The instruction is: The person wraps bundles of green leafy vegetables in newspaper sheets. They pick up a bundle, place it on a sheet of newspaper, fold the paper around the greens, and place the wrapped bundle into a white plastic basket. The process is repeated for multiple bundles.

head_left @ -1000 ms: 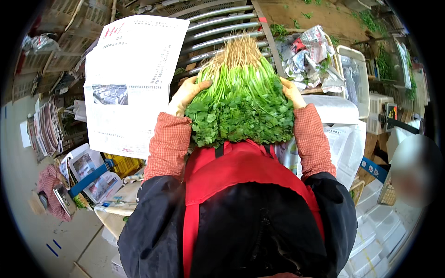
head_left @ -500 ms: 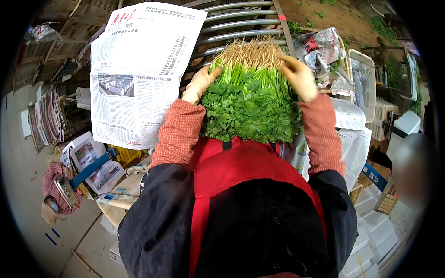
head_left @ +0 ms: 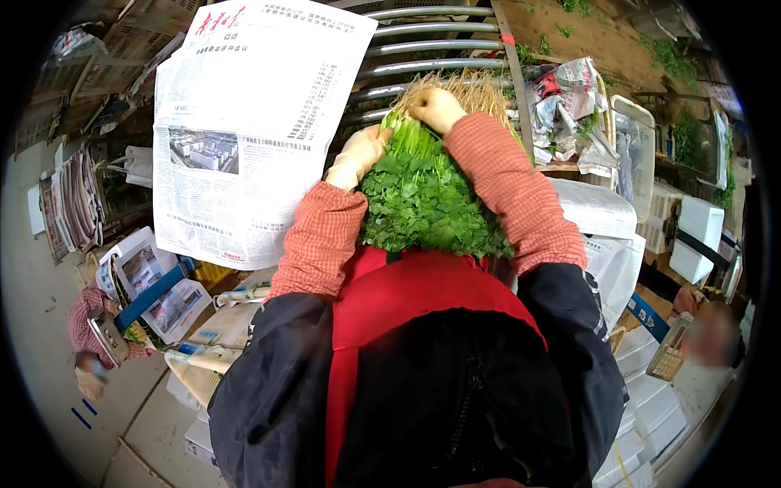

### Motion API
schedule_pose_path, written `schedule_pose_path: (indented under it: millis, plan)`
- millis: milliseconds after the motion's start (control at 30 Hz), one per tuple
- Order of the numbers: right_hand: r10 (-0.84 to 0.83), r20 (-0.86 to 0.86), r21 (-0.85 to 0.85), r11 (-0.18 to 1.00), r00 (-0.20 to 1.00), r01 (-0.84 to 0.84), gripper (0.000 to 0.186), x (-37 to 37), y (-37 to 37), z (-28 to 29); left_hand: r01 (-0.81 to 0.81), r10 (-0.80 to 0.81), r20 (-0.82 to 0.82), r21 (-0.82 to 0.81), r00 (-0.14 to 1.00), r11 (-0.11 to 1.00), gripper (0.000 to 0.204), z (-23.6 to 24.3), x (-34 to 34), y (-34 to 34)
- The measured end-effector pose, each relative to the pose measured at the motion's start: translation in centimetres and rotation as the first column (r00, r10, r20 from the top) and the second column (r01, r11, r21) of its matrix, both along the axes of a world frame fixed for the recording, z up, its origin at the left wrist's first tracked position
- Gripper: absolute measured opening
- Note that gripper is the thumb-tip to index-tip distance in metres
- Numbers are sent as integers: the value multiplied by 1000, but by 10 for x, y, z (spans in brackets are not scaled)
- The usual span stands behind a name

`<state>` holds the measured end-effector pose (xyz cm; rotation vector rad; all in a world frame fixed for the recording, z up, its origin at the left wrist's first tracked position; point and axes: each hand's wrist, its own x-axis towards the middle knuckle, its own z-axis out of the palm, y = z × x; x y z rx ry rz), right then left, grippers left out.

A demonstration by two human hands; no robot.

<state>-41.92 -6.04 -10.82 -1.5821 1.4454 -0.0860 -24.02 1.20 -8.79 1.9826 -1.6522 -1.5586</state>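
A wide bunch of cilantro (head_left: pixel 431 203) lies in front of my chest, its green leaves toward me and its pale roots (head_left: pixel 482 91) pointing away. My left hand (head_left: pixel 361 154), in a light glove, holds the left edge of the bunch by the stems. My right hand (head_left: pixel 437 110), gloved too, reaches across to the stem bases on the left side, its fingers bent and closed on stems there. Its fingertips are partly hidden. The right forearm covers the right part of the bunch.
Newspaper sheets (head_left: pixel 244 154) lie to the left of the bunch. Curved metal bars (head_left: pixel 431 49) run beyond the roots. On the right are crumpled newspaper (head_left: pixel 573 106), a pale plastic crate (head_left: pixel 633 146) and more newspaper (head_left: pixel 598 211). Other people are at the far left and right edges.
My right hand has moved left from the bunch's right edge to the stem bases near my left hand. The left hand stays at its edge, and the bunch looks narrower.
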Motion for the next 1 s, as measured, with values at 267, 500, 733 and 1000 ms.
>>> schedule_pose_path:
  millis: [267,500,733,1000]
  plan:
    - [69,169,-109,993,983,-51,23,-25,5,17,208,-205,185,1,961,978,83,-24,0,-6]
    - [-479,46,-345,816,877,464,36,-177,67,17,28,-29,-22,-53,999,998,69,-28,-1,0]
    - [-540,178,-453,697,823,555,23,-151,116,-29,-268,258,-416,35,872,963,55,-24,2,10]
    - [-59,310,-508,833,949,217,35,-53,39,59,-365,324,-373,-43,869,930,51,-30,-2,19]
